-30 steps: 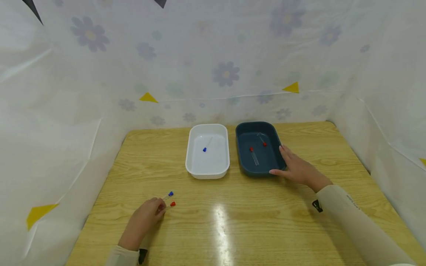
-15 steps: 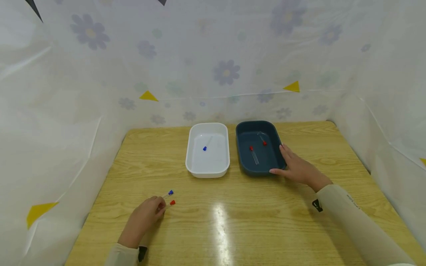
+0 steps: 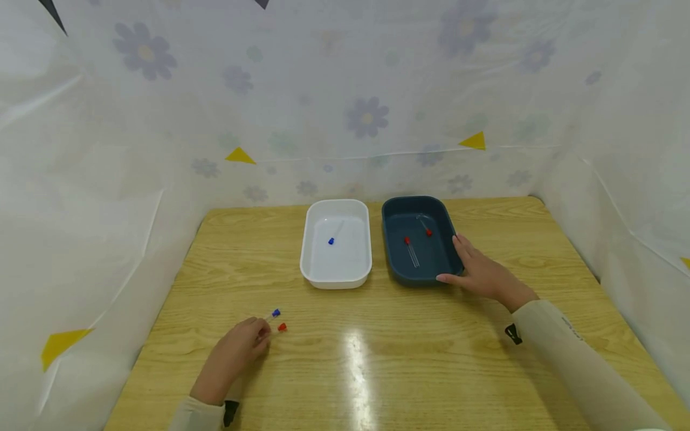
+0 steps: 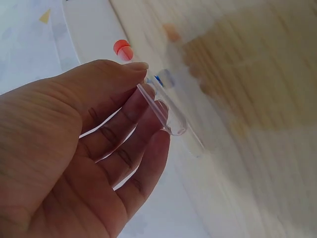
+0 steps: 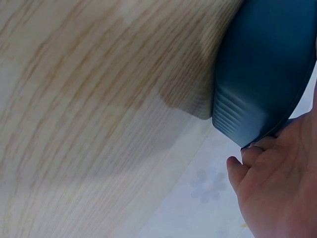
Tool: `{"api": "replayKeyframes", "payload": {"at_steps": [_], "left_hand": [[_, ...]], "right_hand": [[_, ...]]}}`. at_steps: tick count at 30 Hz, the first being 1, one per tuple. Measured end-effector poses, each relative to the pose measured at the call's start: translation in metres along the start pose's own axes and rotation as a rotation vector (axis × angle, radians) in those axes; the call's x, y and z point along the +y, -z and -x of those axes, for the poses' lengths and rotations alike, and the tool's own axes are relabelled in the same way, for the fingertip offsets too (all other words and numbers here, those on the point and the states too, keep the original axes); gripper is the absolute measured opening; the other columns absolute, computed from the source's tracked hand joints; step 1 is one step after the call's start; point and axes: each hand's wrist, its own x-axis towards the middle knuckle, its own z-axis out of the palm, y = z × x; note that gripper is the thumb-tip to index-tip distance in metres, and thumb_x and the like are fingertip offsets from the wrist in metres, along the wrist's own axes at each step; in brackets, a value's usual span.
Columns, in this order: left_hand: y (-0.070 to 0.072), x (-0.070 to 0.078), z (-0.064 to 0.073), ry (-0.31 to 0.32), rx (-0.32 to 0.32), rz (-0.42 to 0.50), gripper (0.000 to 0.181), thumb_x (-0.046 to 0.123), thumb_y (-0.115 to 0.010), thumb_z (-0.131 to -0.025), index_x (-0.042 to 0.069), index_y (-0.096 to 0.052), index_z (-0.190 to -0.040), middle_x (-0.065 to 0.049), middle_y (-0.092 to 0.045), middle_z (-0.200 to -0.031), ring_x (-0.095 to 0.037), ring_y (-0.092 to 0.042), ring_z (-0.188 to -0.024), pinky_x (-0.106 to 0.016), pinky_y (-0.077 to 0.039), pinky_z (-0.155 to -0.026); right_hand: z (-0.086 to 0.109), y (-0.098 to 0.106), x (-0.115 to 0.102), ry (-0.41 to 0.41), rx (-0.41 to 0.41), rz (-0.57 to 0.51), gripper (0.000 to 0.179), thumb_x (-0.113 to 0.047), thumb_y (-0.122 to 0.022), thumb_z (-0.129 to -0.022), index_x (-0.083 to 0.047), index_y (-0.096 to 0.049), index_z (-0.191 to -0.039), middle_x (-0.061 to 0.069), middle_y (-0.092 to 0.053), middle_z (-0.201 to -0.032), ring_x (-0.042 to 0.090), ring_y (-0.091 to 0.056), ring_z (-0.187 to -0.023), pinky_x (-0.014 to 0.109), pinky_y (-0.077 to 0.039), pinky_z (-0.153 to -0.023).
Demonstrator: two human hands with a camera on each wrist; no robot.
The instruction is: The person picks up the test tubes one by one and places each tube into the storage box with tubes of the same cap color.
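While left hand pinches slim, transparent, red-capped tube over wood-grain bench, transparent blue-capped tube lies near | right hand: spread against dark-blue rectangular tray | I'd lift straight up, pinch light.

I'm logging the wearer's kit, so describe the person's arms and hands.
The left hand and right hand show no gloves. Both arms wear long cream sleeves: left sleeve, right sleeve. The right one bears small dark lettering, too small to read. A small black piece shows by each wrist, left and right.
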Motion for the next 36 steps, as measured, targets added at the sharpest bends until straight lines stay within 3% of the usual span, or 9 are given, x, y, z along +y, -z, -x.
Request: {"api": "replayKeyframes", "payload": {"at_steps": [8, 22, 36], "left_hand": [[0.004, 0.014, -0.007, -0.06, 0.024, 0.037, 0.004, 0.011, -0.067, -0.085, 0.011, -0.065, -0.088, 0.006, -0.056, -0.08, -0.009, -0.054, -0.072, -0.028, -0.048, -0.065], [-0.006, 0.036, -0.025, -0.22, 0.017, 0.039, 0.005, 0.012, -0.067, -0.086, 0.012, -0.063, -0.09, 0.008, -0.056, -0.08, -0.007, -0.052, -0.072, -0.027, -0.047, -0.065], [-0.006, 0.078, -0.051, -0.338, -0.045, 0.073, 0.009, 0.01, -0.063, -0.087, 0.008, -0.063, -0.096, 0.003, -0.058, -0.087, -0.011, -0.057, -0.079, -0.027, -0.049, -0.07]], "right_hand": [[0.0, 0.0, 0.0, 0.0, 0.001, -0.006, 0.107, -0.07, -0.048, -0.081, -0.009, 0.007, -0.149, 0.015, 0.008, -0.154, 0.037, -0.005, -0.139, 0.06, -0.02, -0.102], [0.001, -0.002, 0.0, -0.005, 0.001, -0.026, 0.107, -0.07, -0.049, -0.08, -0.009, 0.007, -0.149, 0.014, 0.009, -0.154, 0.037, -0.006, -0.139, 0.059, -0.02, -0.103], [0.0, -0.002, 0.002, -0.003, 0.009, -0.029, 0.106, -0.07, -0.048, -0.081, -0.013, 0.009, -0.149, 0.011, 0.011, -0.154, 0.039, -0.009, -0.138, 0.06, -0.023, -0.101]]}}
